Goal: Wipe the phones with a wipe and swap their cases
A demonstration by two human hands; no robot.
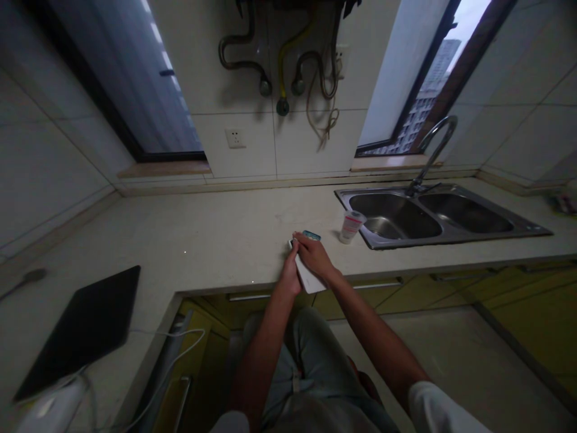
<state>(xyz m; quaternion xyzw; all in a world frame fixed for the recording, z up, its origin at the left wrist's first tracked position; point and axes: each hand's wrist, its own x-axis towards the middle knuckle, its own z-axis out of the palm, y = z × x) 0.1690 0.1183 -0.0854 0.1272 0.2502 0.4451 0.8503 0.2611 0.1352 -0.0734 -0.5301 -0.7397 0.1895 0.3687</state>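
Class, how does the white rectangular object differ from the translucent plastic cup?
The white rectangular object is held by the left hand and right hand; the translucent plastic cup rests on the pale counter. The object is straight-edged, the cup round and tapered. Both look light-coloured.

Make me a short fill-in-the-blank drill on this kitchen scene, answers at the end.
The flat object between the left hand and right hand is mostly ____ in colour.
In this view, the cup stands to the ____ of the sink.
The number of basins in the sink is ____.

Missing words: white; left; two.
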